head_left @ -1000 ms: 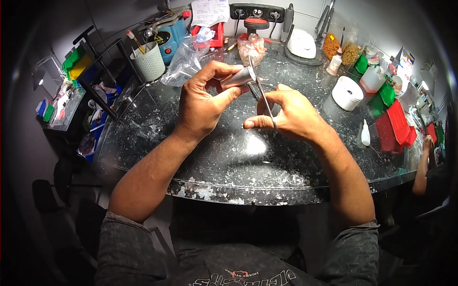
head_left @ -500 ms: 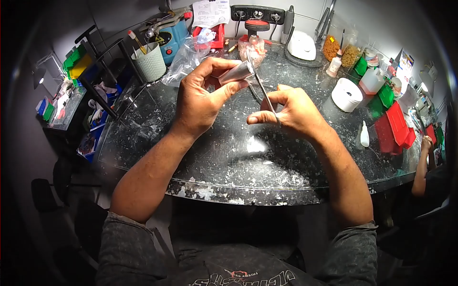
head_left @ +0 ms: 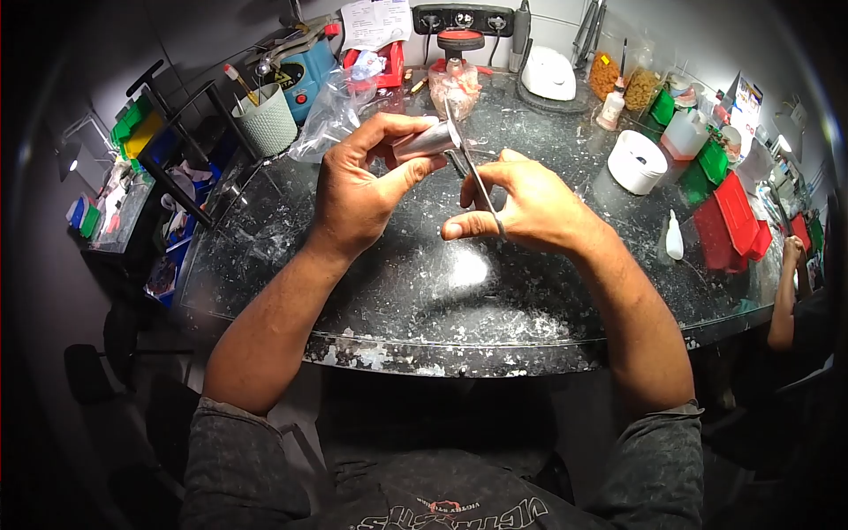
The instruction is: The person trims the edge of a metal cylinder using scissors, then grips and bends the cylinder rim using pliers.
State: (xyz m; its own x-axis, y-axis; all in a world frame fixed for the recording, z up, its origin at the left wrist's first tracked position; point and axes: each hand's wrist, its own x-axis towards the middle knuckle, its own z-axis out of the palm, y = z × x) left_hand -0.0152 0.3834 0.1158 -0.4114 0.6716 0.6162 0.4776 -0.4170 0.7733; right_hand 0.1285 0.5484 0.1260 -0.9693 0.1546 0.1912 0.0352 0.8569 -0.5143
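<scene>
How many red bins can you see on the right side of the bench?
2 for sure: a large red bin near the right edge, and a darker red bin touching its left side. More red beyond them is too small to tell.

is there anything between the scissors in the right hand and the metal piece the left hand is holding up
Nothing visible. The left hand pinches the metal piece above the dark worktop, and the scissors in the right hand already reach its end. Whether the blades touch it cannot be told.

White tub, red bins, grey cup, plastic bag
</scene>
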